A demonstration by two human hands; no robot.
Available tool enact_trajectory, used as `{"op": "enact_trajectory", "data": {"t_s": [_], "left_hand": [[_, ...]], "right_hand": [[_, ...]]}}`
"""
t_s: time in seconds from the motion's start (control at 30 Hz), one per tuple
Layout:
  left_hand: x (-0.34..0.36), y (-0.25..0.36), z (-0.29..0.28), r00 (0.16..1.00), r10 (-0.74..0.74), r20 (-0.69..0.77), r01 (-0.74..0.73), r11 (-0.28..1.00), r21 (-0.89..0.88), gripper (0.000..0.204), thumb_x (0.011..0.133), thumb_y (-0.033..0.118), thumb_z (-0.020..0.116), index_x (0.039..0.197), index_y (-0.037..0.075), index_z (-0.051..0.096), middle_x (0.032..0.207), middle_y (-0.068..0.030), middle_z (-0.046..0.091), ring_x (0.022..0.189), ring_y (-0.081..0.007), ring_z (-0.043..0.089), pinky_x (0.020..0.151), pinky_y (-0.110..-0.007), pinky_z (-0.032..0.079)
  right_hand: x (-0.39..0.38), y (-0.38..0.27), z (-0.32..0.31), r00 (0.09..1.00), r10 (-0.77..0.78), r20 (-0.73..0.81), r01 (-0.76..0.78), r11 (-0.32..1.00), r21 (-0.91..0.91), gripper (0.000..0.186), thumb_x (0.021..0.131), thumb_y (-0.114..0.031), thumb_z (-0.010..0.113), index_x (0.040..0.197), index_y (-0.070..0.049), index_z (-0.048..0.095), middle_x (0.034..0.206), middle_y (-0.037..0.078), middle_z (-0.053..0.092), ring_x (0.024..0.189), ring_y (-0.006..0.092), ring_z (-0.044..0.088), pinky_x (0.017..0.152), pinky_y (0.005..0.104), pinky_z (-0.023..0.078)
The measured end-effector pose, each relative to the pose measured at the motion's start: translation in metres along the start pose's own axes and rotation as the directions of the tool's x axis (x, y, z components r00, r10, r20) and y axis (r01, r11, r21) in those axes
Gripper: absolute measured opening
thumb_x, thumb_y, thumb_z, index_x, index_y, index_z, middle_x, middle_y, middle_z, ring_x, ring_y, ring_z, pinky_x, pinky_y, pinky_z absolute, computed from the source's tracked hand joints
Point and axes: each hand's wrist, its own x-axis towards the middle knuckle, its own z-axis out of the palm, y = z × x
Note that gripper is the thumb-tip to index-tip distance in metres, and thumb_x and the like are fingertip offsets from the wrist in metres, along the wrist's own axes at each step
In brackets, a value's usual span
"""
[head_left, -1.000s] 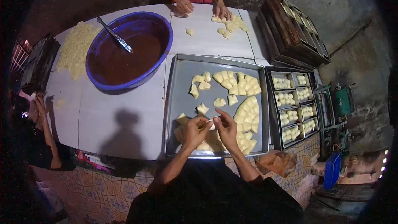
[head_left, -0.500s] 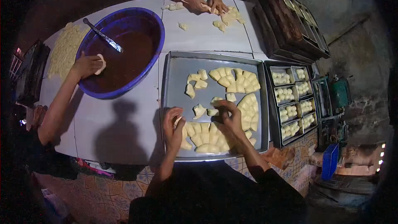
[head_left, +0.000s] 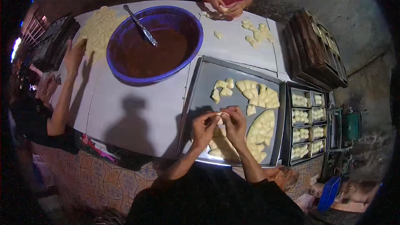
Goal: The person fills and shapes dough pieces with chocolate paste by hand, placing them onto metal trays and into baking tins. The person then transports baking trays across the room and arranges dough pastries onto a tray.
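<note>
Over the front half of a large grey metal tray, my left hand and my right hand meet. Their fingertips and thumbs pinch a small piece of pale dough between them. Beneath and around the hands lie joined dough pieces, partly hidden by my wrists. A fan of cut dough sits toward the tray's far right, with another dough cluster along the right side. Several loose dough pieces rest farther back, left of the fan.
Left stands a blue basin of brown filling with a metal spatula. A co-worker's hand is by flattened dough; another person's hands hold dough opposite. Right are tins with dough balls and stacked tins.
My hands, apart before, have come together around a dough piece. The left co-worker's hand has left the basin for the flattened dough. The whole view has shifted, moving the tray rightward.
</note>
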Motion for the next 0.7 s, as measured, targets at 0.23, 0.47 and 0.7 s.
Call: {"op": "enact_trajectory", "data": {"t_s": [0.23,0.47,0.7], "left_hand": [[0.009,-0.033,-0.011,0.906,-0.284,0.312,0.422,0.626,-0.655,0.025,0.088,0.016,0.065,0.105,-0.002,0.064,0.099,-0.0099,0.066,0.089,-0.0145,0.062,0.077,-0.03,0.05],[0.059,0.056,-0.034,0.802,0.136,0.582,0.554,0.197,-0.809,0.099,0.076,0.074,0.053,0.131,-0.008,0.041,0.112,-0.0187,0.061,0.104,-0.0287,0.058,0.096,-0.04,0.042],[0.275,0.051,-0.141,0.921,-0.373,-0.111,0.323,0.575,0.752,0.086,0.093,0.066,0.024,0.111,-0.009,0.062,0.11,-0.0244,0.063,0.11,-0.0317,0.058,0.097,-0.041,0.041]], "right_hand": [[0.013,0.006,0.021,0.949,-0.235,0.211,0.215,0.97,0.11,0.039,0.092,-0.034,0.053,0.112,-0.001,0.06,0.125,0.014,0.052,0.116,0.0263,0.049,0.098,0.038,0.037],[0.031,0.024,0.005,0.866,0.158,0.475,-0.403,0.782,0.475,0.135,0.057,-0.068,0.077,0.151,-0.015,-0.005,0.143,0.013,0.03,0.127,0.025,0.036,0.093,0.0384,0.041],[0.033,0.057,0.025,0.925,0.153,0.348,-0.346,0.715,0.608,0.111,0.07,-0.061,0.072,0.151,-0.026,0.006,0.143,0.008,0.034,0.116,0.0204,0.047,0.081,0.0341,0.046]]}}
